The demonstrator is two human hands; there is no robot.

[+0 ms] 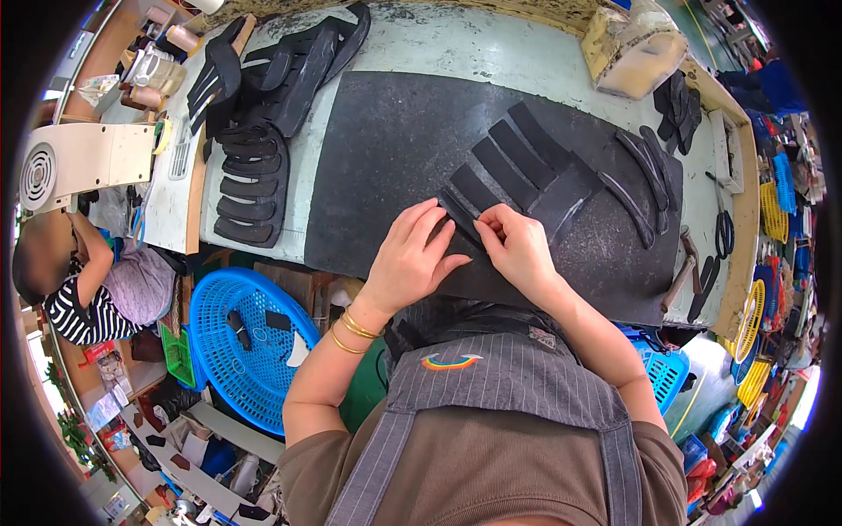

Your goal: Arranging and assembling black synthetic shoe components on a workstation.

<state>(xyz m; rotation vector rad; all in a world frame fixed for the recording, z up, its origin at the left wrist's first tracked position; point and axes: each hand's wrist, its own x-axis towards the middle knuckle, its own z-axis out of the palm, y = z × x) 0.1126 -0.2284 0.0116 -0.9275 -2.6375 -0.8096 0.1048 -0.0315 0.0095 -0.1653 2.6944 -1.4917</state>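
A black piece cut into several parallel strips lies on the dark mat, its strips joined along one side. My left hand rests at the nearest strip's left edge, fingers apart, thumb stretched toward the right hand. My right hand has thumb and index finger pinched together on the near edge of that same strip. What lies right under the fingertips is partly hidden. Narrow curved black strips lie on the mat to the right.
Stacked black strip pieces lie left of the mat. Scissors and a hammer-like tool lie at the right. A yellowed block-shaped container stands at the back. A blue basket is below left, near another person at a cream machine.
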